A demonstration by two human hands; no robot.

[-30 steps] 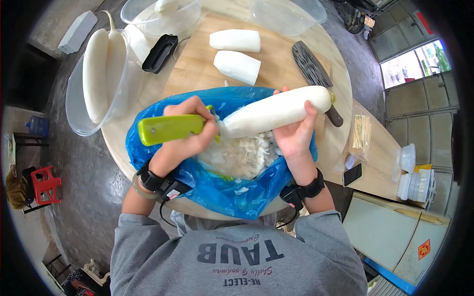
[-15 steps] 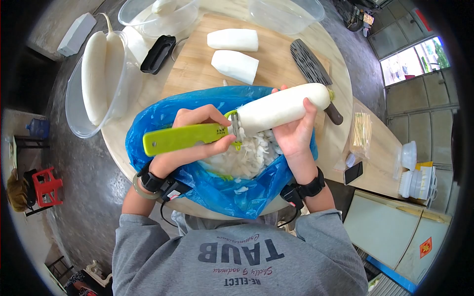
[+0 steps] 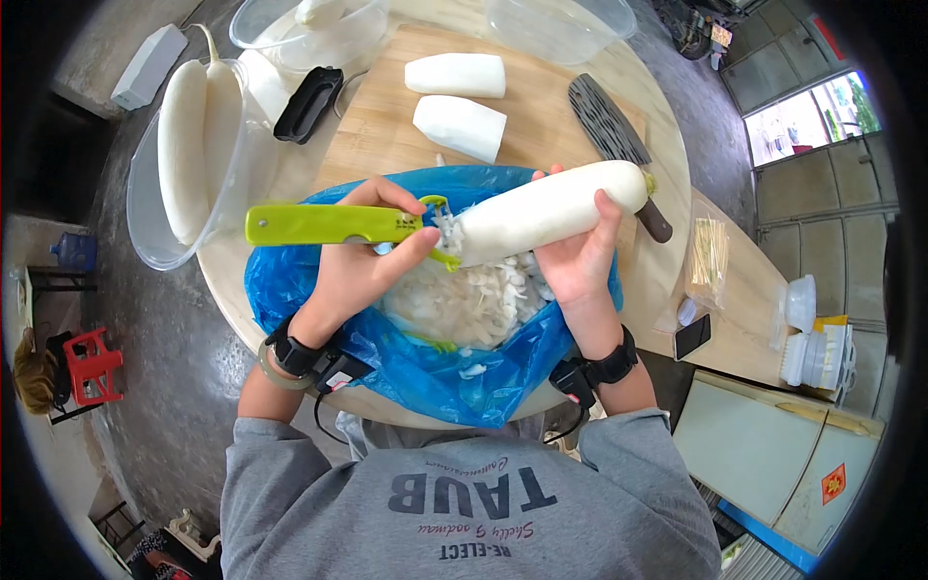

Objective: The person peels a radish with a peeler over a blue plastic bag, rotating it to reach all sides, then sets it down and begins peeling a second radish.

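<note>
A lime-green peeler [image 3: 333, 224] is gripped in my left hand [image 3: 362, 266], its blade at the near end of a white daikon [image 3: 551, 211]. My right hand [image 3: 583, 253] is wrapped round the daikon from below, holding it at a slant with its leafy stub end to the upper right. Under both hands spreads a blue plastic bag [image 3: 440, 382], open and filled with white peelings [image 3: 464, 304]. Beyond the bag, two peeled daikon pieces [image 3: 454, 75] lie on a wooden cutting board [image 3: 377, 130].
A cleaver with a dark patterned blade [image 3: 607, 118] lies at the board's right edge. Whole daikons [image 3: 186, 155] stand in a clear plastic tub [image 3: 145, 217] on the left. A black tray [image 3: 307, 104] sits beside the board. Skewers [image 3: 709, 256] and a phone [image 3: 692, 336] are at the right.
My left hand has drawn the peeler leftward and slightly up, to the daikon's near end. The daikon and my right hand have hardly moved.
</note>
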